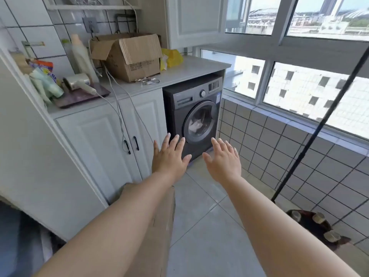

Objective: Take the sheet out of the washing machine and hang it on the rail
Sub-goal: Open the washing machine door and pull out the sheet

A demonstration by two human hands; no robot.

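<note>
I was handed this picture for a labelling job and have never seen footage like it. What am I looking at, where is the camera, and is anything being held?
This is one picture from a wide-angle camera worn on a person's head, looking forward and down, so the two bare arms reaching in from the bottom are the wearer's own. The left hand and right hand are both spread open in the air, holding nothing. Ahead, under a white counter, stands a dark washing machine with its round door closed; pale cloth, probably the sheet, shows through the glass. On the counter lie a cardboard box, a yellow bag and a hair dryer. A dark pole leans at the right.
</note>
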